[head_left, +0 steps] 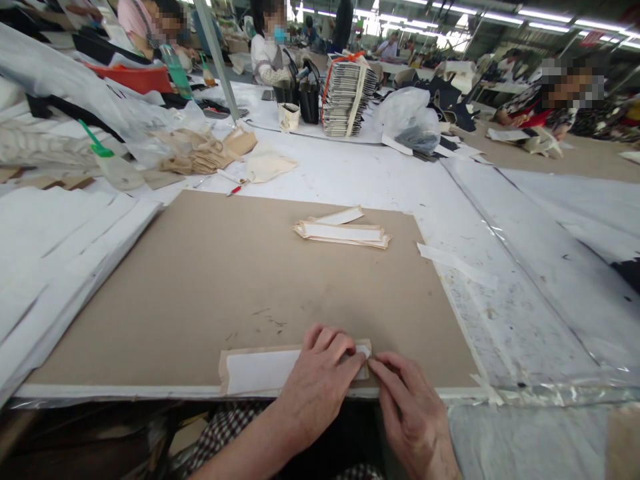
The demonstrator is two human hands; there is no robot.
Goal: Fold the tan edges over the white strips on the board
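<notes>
A long beige strip with a white backing [260,371] lies flat on the brown board [215,287], along its front edge. My left hand [320,373] rests over the right half of this strip, fingers bent and pressing down near its right end. At that same end my right hand [413,403] pinches the strip's corner between thumb and forefinger. Both hands' fingertips nearly meet there, and they partly hide the corner. Farther back on the board is a small pile of similar strips [343,232], white with beige borders.
White sheets [65,253] are stacked at the left. Behind the board lie a red pen [235,190], beige fabric pieces [205,152] and a green-tipped bottle [115,167]. A tied stack of flat pieces [347,97] stands at the back beside a plastic bag [410,120]. Several people work beyond.
</notes>
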